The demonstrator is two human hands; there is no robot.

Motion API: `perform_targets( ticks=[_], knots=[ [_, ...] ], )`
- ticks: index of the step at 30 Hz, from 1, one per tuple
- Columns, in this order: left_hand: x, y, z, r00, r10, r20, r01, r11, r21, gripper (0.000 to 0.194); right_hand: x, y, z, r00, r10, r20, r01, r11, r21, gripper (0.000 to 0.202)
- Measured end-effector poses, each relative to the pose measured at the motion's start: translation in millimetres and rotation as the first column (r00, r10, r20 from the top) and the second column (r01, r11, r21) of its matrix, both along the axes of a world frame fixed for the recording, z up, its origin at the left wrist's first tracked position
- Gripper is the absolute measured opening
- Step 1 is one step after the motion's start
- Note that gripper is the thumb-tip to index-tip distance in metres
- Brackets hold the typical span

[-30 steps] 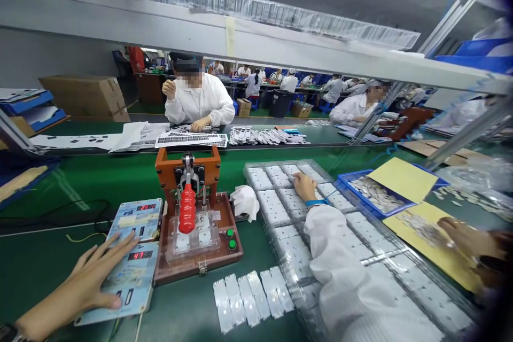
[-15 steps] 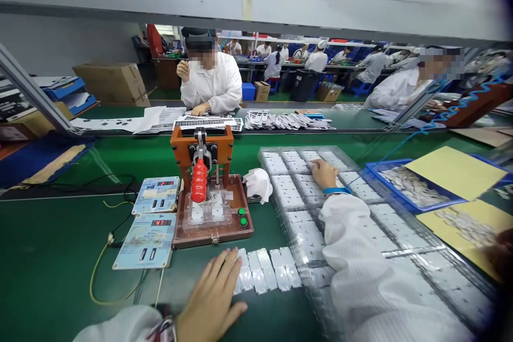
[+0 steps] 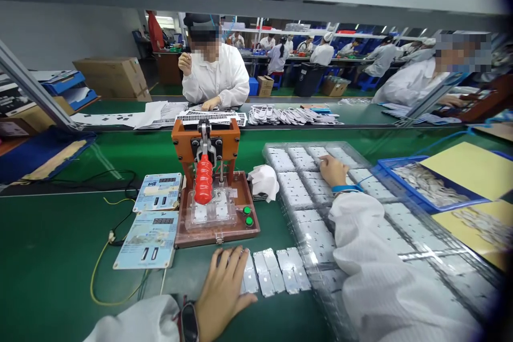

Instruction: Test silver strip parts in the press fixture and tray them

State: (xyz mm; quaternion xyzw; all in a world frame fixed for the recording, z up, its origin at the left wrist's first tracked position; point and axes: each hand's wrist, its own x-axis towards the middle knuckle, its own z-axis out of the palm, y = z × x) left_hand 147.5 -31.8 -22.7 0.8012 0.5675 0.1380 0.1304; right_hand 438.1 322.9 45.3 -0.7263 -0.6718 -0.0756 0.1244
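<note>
My left hand (image 3: 226,291) lies palm down on the green bench, fingers stretched over the left end of a short row of thin silver-white plates (image 3: 294,270). Its fingertips cover part of the leftmost plates. On the right, my right hand (image 3: 334,172) reaches to the far part of a large clear plastic tray (image 3: 287,215). The compartments hold white plates (image 3: 294,190). Its fingers are curled together at one compartment's plates; whatever is between the fingertips is hidden. A clamp fixture with a red handle (image 3: 204,181) stands beyond my left hand, with plates under its clear cover.
Two meter boxes (image 3: 146,240) with cables stand left of the fixture. A white cloth bundle (image 3: 264,181) sits at its right. A blue bin (image 3: 427,197) of small parts and yellow sheets (image 3: 468,173) lie far right. Across the bench a co-worker (image 3: 218,72) sits behind papers.
The view has shifted slightly, moving the bench things rightward in the picture. The lit red digits on the meters no longer show. Both hands stay at about the same places.
</note>
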Motion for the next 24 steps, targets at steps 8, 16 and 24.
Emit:
perform_targets(
  ticks=[8,16,24],
  knots=[
    [-6,-2,-4.5,0.999,-0.048,-0.006,0.048,0.998,-0.047,0.073,-2,0,3.3,0.993,-0.045,-0.106,0.042,0.999,-0.029,0.042],
    [-10,3,-10.8,0.997,-0.075,0.02,0.074,0.996,0.05,0.067,3,8,5.1,0.99,-0.016,-0.137,0.014,1.0,-0.021,0.041],
    [-7,3,-15.7,0.997,-0.044,0.064,0.04,0.997,0.073,0.069,5,2,0.0,0.996,-0.006,-0.09,0.008,1.0,0.013,0.043]
  ],
)
